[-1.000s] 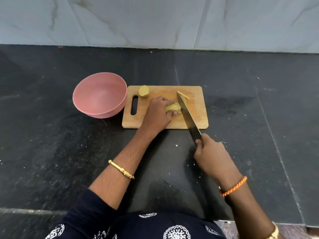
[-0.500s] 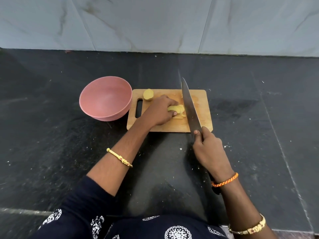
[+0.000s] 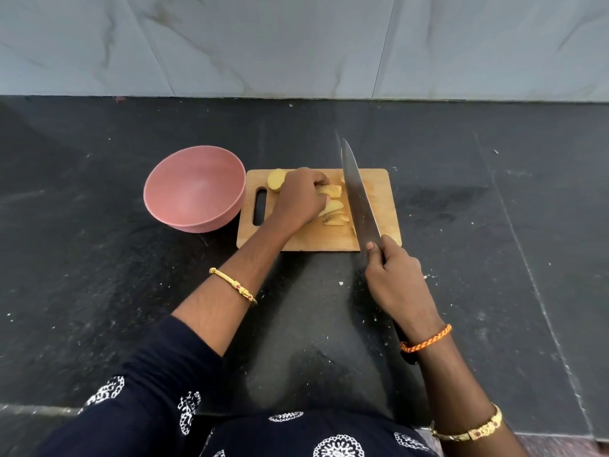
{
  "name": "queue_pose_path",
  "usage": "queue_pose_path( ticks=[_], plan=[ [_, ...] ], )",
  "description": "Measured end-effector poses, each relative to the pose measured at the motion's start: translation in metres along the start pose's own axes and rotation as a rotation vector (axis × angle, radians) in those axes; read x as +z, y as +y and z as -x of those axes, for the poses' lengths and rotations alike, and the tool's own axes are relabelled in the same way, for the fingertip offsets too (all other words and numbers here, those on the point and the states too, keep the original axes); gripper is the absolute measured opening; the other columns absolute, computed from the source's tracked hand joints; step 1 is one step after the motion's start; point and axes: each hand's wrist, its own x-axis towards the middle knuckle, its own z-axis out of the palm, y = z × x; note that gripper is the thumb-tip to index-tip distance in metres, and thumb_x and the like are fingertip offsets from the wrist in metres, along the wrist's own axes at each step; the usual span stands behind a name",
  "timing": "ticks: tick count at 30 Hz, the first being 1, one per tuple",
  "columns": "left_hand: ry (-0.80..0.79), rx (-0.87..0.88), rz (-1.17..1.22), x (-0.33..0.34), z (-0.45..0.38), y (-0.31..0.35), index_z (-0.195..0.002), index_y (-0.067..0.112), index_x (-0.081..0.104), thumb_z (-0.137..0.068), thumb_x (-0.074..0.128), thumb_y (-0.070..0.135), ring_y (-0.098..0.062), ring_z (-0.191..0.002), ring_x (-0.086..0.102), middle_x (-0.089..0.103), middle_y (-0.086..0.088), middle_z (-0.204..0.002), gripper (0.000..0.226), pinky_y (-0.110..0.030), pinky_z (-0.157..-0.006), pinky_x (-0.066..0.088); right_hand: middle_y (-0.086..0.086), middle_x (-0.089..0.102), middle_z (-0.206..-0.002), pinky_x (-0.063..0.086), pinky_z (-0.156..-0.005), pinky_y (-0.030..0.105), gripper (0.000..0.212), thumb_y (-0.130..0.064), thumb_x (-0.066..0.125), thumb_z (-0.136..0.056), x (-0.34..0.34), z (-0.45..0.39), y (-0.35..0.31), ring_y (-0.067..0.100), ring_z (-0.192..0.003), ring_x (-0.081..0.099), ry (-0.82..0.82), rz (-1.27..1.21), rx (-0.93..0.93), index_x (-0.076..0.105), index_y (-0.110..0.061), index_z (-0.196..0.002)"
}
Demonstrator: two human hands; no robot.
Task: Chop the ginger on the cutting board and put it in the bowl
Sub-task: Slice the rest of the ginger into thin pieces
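Pink bowl (image 3: 195,189) sat just left of the L hand (image 3: 301,199), touching or nearly touching the cutting board (image 3: 379,232) edge; a ginger chunk (image 3: 276,180) lay behind the L knuckles, w/ the handle slot nearby. L fingers curled down on the ginger slices (image 3: 333,206) mid-board, pinning them; bare board lay right of the blade and toward the near edge, w/ dark counter (image 3: 494,225) open beyond. R hand (image 3: 395,278) gripped the knife (image 3: 357,196), forefinger on the blade; its long axis ran near-to-far, tip past the far edge, just right of the L fingertips.
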Motion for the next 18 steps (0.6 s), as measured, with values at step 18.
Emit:
queue_pose_path(
  ticks=[18],
  plan=[
    [-0.187,-0.416,0.671,-0.024,0.01,-0.006,-0.119,0.003,0.059,-0.089,0.06,0.01,-0.015,-0.092,0.065,0.063,-0.011,-0.115,0.031,-0.021,-0.073,0.056,0.004,0.052,-0.068,0.033,-0.051,0.022,0.03,-0.029,0.038,-0.1,0.0,0.0,0.004,0.014,-0.062,0.046,0.004,-0.029,0.005,0.044,-0.009,-0.078]
  ],
)
